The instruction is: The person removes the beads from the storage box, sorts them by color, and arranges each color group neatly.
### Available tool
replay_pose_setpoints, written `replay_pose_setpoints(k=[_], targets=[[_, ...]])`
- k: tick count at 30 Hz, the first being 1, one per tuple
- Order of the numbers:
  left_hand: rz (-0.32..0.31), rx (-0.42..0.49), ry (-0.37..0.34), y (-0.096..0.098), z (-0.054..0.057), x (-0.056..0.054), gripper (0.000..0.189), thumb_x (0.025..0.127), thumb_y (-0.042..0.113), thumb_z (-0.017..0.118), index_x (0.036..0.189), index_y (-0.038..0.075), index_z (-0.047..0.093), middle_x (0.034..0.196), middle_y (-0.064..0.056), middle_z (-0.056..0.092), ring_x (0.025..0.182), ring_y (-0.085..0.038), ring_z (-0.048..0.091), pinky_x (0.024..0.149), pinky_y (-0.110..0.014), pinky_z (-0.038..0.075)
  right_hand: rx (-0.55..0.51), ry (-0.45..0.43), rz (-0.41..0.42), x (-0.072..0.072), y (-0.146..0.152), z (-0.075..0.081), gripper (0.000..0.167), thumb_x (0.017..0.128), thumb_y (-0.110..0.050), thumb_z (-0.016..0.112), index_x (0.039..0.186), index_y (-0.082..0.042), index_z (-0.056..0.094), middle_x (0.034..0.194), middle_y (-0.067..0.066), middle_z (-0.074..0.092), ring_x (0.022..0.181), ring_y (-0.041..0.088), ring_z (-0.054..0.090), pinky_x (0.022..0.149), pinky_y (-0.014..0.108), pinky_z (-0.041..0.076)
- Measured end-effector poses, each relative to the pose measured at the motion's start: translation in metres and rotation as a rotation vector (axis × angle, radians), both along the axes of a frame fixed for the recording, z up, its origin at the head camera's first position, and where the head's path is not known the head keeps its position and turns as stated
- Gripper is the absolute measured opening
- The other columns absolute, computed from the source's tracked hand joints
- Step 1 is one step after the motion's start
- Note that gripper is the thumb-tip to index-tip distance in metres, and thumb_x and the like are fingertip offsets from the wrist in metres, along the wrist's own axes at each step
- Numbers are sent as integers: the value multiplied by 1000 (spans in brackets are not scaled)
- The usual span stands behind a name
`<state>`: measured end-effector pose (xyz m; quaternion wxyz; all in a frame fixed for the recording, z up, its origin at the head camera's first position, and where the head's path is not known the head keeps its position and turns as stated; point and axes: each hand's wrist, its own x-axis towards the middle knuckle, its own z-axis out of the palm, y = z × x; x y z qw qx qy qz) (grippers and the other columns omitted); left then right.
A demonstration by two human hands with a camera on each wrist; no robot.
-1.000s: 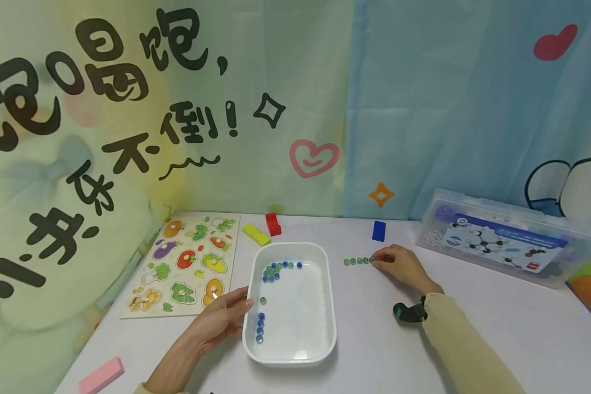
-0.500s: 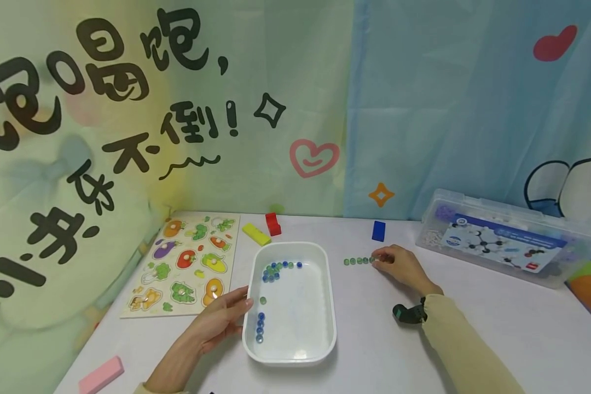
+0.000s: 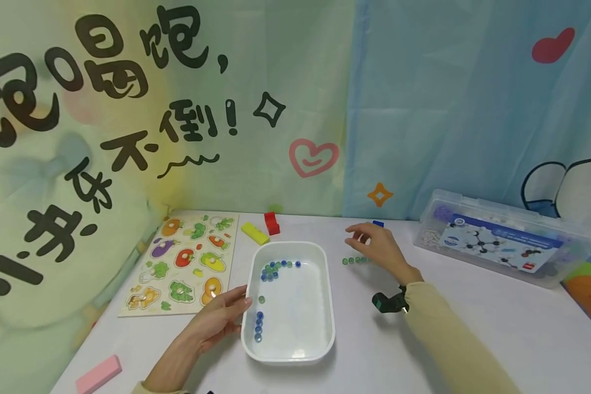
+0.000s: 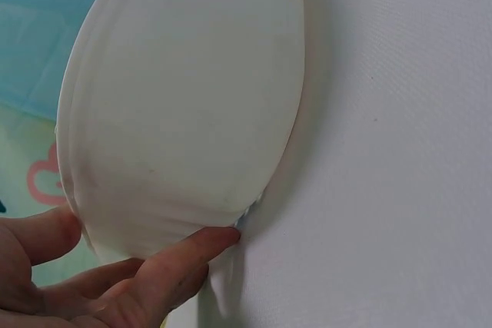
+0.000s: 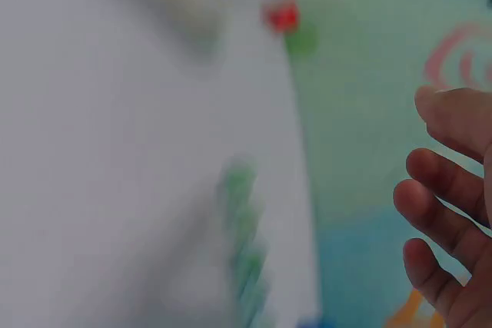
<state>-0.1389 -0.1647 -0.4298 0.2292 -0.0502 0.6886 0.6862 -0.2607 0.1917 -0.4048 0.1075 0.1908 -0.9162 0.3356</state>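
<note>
My left hand (image 3: 216, 317) holds a white rectangular tray (image 3: 302, 312) by its left side, thumb at the rim and fingers lower on the wall. Glass marbles lie in the tray: a mixed green and blue cluster (image 3: 271, 271) at the far left, a lone green marble (image 3: 261, 299), and a short blue line (image 3: 259, 323) down the left edge. My right hand (image 3: 380, 247), fingers loosely bent and holding nothing, is raised over the table behind the tray's right side. Beneath it runs a row of green marbles (image 3: 352, 261), partly hidden; the right wrist view shows the row (image 5: 246, 243) blurred.
A vegetable puzzle board (image 3: 192, 310) lies left of the tray. Yellow (image 3: 255, 233) and red (image 3: 272, 223) blocks sit behind it, a pink block (image 3: 98, 374) front left. The blue block (image 3: 378, 223) is mostly hidden by my hand. A clear lidded box (image 3: 502, 235) stands back right.
My right hand was at the right end of the green marble row; it has now lifted and moved left over the row, covering part of the blue block. My left hand and the tray stay put.
</note>
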Motion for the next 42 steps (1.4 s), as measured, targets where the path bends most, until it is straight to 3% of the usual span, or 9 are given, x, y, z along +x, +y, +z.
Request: replay_pose_setpoints(k=[4,7,10,15,25,32,42], targets=[[4,-1,-1,-1,0,-1,63,98,26,57,151,4,30,144,-21,47,95,-14,63,72,-25,54,-12,3,128,5,-46,24,24,88,-21,72,109,-9,72,91,5,69,80,16,60,69,26,49],[6,0,-3,-1,0,-1,63,98,26,57,151,4,31,145,-20,47,95,-14,63,73,-26,54,38,-37,231,10,-81,33,23,88,-21,71,108,-10,73,91,3,69,80,13,58,69,21,49],[0,3,-4,-1,0,-1,63,98,27,57,151,4,31,145,-20,46,97,-15,63,74,-26,54,105,-118,330,16,-111,35,23,88,-21,71,109,-11,73,91,0,68,80,12,57,67,18,49],[-29,33,5,-1,-1,-2,63,99,26,56,151,4,29,146,-21,45,103,-16,63,78,-27,56,226,-238,425,25,-146,26,22,88,-23,72,107,-15,74,91,-4,67,80,10,56,69,18,49],[-52,55,18,0,0,-1,63,99,24,54,152,2,27,149,-23,40,108,-17,62,80,-28,56,440,-259,483,33,-161,-3,15,83,-24,76,98,-21,74,81,-10,63,75,5,53,68,20,44],[-39,31,14,-1,1,-2,61,100,23,53,152,3,27,150,-23,38,105,-17,62,78,-28,56,480,-272,466,37,-166,-8,19,81,-27,78,99,-23,74,81,-12,62,78,5,52,72,20,44],[-58,47,15,-2,-2,-2,61,101,23,51,152,2,25,151,-23,37,106,-17,62,79,-28,56,501,-193,508,39,-169,-13,16,83,-26,77,98,-21,75,83,-10,64,75,4,51,70,16,43]])
